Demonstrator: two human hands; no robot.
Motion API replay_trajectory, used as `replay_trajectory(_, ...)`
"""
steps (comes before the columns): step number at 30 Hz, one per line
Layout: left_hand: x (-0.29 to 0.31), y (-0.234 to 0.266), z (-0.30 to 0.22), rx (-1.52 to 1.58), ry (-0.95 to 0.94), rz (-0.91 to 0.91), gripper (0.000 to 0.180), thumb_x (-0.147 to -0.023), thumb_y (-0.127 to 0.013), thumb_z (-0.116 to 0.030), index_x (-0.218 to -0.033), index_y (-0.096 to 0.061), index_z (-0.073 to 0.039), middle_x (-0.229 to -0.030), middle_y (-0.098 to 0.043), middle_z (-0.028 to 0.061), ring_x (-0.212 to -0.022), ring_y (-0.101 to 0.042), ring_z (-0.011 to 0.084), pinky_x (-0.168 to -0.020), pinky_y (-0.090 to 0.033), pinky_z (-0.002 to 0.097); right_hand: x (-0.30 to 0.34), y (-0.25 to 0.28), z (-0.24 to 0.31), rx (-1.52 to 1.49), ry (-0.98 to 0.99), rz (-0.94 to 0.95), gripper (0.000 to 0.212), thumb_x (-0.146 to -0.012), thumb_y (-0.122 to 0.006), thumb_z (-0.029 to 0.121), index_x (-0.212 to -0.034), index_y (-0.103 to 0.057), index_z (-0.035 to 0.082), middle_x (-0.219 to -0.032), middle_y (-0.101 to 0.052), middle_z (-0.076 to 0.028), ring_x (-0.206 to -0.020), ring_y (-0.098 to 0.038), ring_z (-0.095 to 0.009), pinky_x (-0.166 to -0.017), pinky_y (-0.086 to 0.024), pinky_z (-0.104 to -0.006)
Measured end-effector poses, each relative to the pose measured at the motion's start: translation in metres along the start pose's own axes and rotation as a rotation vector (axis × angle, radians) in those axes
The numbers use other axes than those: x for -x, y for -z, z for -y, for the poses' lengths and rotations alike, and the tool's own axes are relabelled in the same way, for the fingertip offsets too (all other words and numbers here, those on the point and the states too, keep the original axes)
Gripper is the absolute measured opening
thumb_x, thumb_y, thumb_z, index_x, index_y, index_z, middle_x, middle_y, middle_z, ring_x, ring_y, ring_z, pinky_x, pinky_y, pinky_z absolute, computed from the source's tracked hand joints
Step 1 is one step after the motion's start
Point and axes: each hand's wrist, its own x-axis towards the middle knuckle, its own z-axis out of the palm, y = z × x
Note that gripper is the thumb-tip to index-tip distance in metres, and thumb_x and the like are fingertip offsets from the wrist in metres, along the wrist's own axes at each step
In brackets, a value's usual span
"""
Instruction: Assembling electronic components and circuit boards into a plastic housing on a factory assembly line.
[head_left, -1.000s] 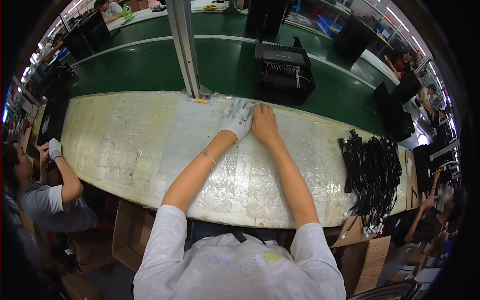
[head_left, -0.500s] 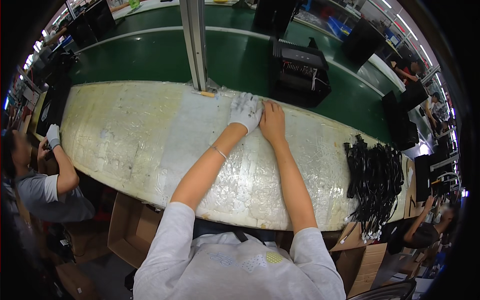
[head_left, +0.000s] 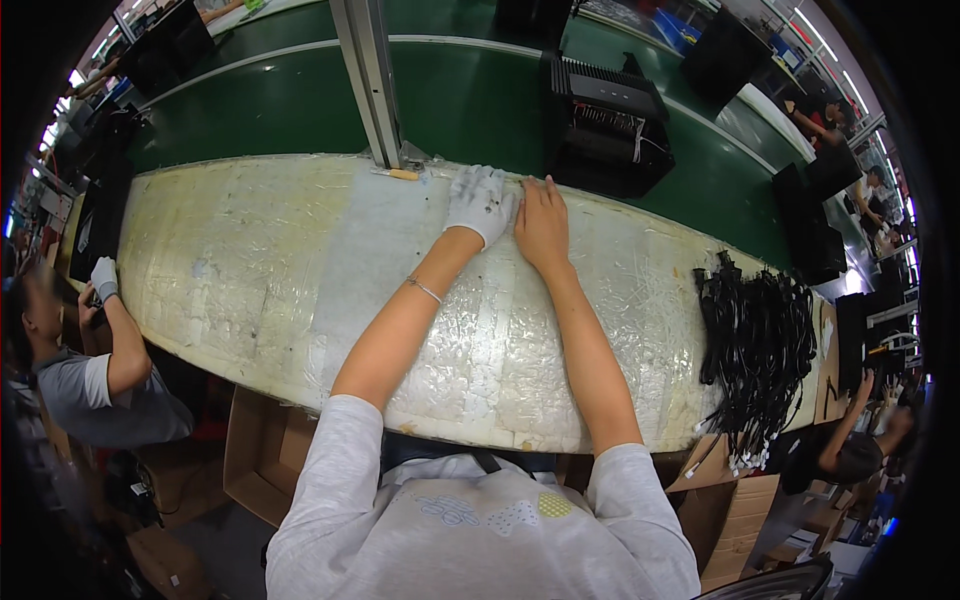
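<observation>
My left hand [head_left: 478,207], in a pale work glove with grey smudges, lies flat near the far edge of the film-covered table [head_left: 400,300]. My right hand [head_left: 542,222] is bare and rests just beside it, fingers stretched toward the same edge. Neither hand shows anything held. A small tan-handled tool [head_left: 403,175] lies to the left of the glove, by the foot of the metal post [head_left: 370,85]. Off to the right, a heap of black cables [head_left: 755,350] with white connectors spreads across the table.
Beyond the table runs a green conveyor [head_left: 260,110] bearing a black finned unit [head_left: 610,125] with exposed wires. A co-worker [head_left: 90,370] stands at the left; another person [head_left: 855,440] is at the right. An open cardboard box [head_left: 268,455] sits below the table's near edge.
My hands have drawn slightly apart, and their fingers now stretch out flatter toward the far edge. The whole view has shifted a little.
</observation>
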Motion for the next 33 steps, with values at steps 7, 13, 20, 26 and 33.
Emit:
replay_trajectory(7,-0.0005,0.0010,-0.0009,-0.007,-0.021,-0.024,0.049,-0.094,-0.046,-0.037,-0.133,-0.053,-0.008,-0.140,-0.049,0.0109,-0.136,-0.036,0.0282,-0.116,-0.021,0.0434,0.0009,0.0007,-0.0007,0.002,0.020,0.037,0.039,-0.093,-0.049,0.012,-0.129,-0.051,-0.003,-0.136,-0.053,-0.018,-0.136,-0.038,-0.038,-0.113,-0.028,-0.0462)
replay_trajectory(13,-0.0013,-0.0022,0.0020,-0.014,-0.054,-0.058,0.043,-0.094,-0.045,-0.033,-0.129,-0.055,-0.010,-0.139,-0.050,0.0102,-0.135,-0.038,0.0282,-0.115,-0.023,0.0430,-0.0013,0.0025,0.0025,0.009,0.003,0.063,0.038,-0.093,-0.049,0.014,-0.128,-0.052,-0.002,-0.132,-0.055,-0.017,-0.133,-0.041,-0.037,-0.111,-0.028,-0.0463)
replay_trajectory(20,-0.0010,0.0021,-0.0031,0.016,-0.005,0.012,0.043,-0.096,-0.042,-0.032,-0.131,-0.053,-0.010,-0.140,-0.048,0.0099,-0.137,-0.036,0.0277,-0.115,-0.022,0.0427,0.0005,0.0024,0.0023,0.003,-0.012,0.042,0.037,-0.093,-0.049,0.014,-0.126,-0.053,-0.001,-0.132,-0.055,-0.017,-0.128,-0.044,-0.037,-0.111,-0.029,-0.0456)
replay_trajectory(26,0.0000,-0.0001,-0.0049,-0.072,0.034,0.057,0.049,-0.098,-0.036,-0.036,-0.139,-0.047,-0.011,-0.147,-0.042,0.0093,-0.142,-0.030,0.0270,-0.117,-0.017,0.0419,-0.0003,0.0019,0.0024,0.009,-0.008,0.047,0.038,-0.092,-0.050,0.015,-0.126,-0.054,-0.001,-0.132,-0.055,-0.017,-0.128,-0.044,-0.036,-0.111,-0.029,-0.0454)
replay_trajectory(33,-0.0022,-0.0034,-0.0034,-0.061,0.022,0.024,0.050,-0.096,-0.038,-0.035,-0.138,-0.049,-0.010,-0.146,-0.044,0.0101,-0.140,-0.033,0.0272,-0.117,-0.017,0.0419,-0.0011,-0.0005,0.0001,0.021,-0.004,0.050,0.038,-0.092,-0.050,0.016,-0.126,-0.054,-0.001,-0.133,-0.055,-0.017,-0.128,-0.044,-0.036,-0.111,-0.028,-0.0458)
